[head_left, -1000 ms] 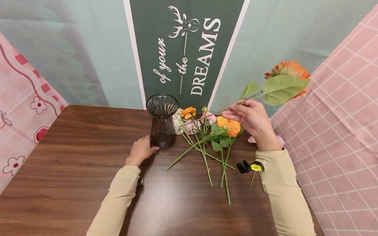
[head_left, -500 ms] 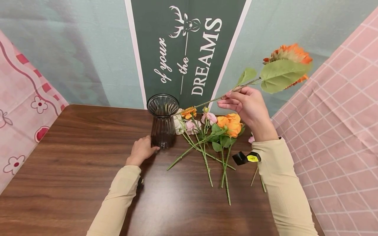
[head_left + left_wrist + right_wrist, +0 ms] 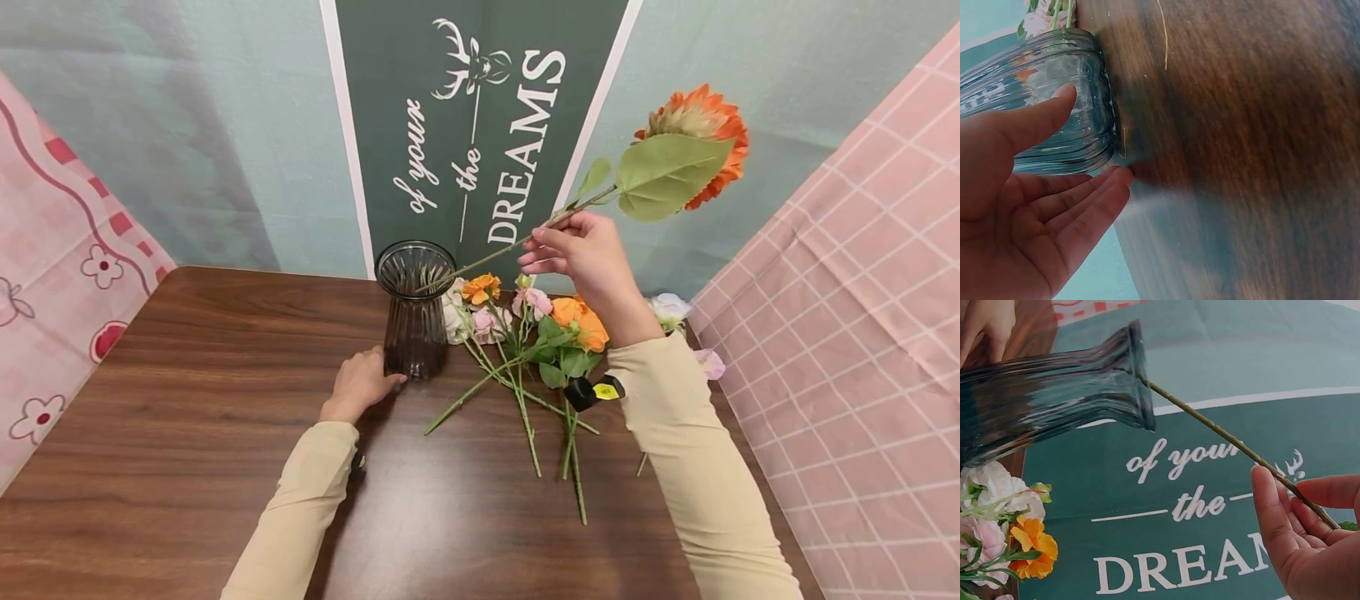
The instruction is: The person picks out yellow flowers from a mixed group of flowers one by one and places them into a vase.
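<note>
- Smoky, see-through vase (image 3: pixel 416 337), ribbed and flared at the rim, stands upright on the wood-grained counter (image 3: pixel 187 433); the stem (image 3: pixel 1210 422) of the orange flower (image 3: pixel 697 117) slants into its mouth, the bloom well outside.
- Right hand (image 3: pixel 588 258) pinches that stem.
- Left hand (image 3: pixel 360 385) is loose, fingers extended by the vase's foot; firm contact can't be told.
- Greenish shapes within the vase are hard to make out.
- A broad leaf (image 3: pixel 667 175) partly covers the ruffled bloom.

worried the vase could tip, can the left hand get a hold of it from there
Very likely yes: the left hand is right beside the base of the vase, and the loose flowers lie on the vase's other side, so nothing visible blocks its way.
</note>
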`<action>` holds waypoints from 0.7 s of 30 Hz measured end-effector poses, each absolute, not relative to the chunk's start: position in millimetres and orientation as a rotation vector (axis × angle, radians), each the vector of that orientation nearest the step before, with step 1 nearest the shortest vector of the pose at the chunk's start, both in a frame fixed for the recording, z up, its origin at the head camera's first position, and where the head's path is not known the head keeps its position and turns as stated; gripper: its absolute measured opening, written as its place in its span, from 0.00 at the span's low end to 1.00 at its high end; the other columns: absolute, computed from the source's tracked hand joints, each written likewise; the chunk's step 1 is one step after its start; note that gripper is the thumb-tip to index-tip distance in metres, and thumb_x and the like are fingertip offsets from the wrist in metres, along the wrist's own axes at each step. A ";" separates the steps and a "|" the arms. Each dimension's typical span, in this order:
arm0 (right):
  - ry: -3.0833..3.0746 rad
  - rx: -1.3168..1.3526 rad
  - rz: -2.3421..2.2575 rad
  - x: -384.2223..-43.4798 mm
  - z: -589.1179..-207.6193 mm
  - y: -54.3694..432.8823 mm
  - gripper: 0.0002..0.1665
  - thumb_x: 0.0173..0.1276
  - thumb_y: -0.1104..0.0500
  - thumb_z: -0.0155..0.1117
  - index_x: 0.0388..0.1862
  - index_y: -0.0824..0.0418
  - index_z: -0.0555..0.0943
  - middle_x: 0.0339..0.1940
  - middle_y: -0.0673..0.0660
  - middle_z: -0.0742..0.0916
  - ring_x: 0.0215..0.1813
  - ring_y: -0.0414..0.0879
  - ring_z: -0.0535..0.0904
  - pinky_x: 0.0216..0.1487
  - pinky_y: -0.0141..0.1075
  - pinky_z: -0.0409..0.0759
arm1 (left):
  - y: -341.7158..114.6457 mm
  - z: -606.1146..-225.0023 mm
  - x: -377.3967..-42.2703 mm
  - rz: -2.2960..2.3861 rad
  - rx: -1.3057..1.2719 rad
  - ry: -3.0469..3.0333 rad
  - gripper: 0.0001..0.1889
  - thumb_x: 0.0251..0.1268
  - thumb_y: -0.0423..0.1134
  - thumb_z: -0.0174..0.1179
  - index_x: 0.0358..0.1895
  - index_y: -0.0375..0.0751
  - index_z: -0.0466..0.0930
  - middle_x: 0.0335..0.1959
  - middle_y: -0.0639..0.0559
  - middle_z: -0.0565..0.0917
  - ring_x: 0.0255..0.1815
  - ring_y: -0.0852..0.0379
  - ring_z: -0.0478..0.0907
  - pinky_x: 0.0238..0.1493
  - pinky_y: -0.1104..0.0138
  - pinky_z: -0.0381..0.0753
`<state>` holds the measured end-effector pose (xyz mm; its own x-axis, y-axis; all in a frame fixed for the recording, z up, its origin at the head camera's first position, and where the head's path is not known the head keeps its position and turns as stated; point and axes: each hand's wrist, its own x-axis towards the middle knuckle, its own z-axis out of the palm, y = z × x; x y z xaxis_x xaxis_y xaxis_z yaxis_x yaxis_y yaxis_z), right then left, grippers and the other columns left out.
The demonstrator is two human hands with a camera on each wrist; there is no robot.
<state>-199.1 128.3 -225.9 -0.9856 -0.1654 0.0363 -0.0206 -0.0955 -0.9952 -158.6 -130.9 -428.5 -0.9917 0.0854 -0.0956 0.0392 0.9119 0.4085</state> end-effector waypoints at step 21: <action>2.237 -0.305 -1.904 -202.2 -248.8 91.8 0.07 0.67 0.69 0.52 0.39 0.75 0.71 0.27 0.64 0.81 0.23 0.46 0.81 0.33 0.42 0.81 | -132.0 -428.7 -158.1 0.610 0.100 2.939 0.33 0.57 0.49 0.62 0.54 0.21 0.69 0.41 0.28 0.78 0.38 0.34 0.77 0.39 0.48 0.75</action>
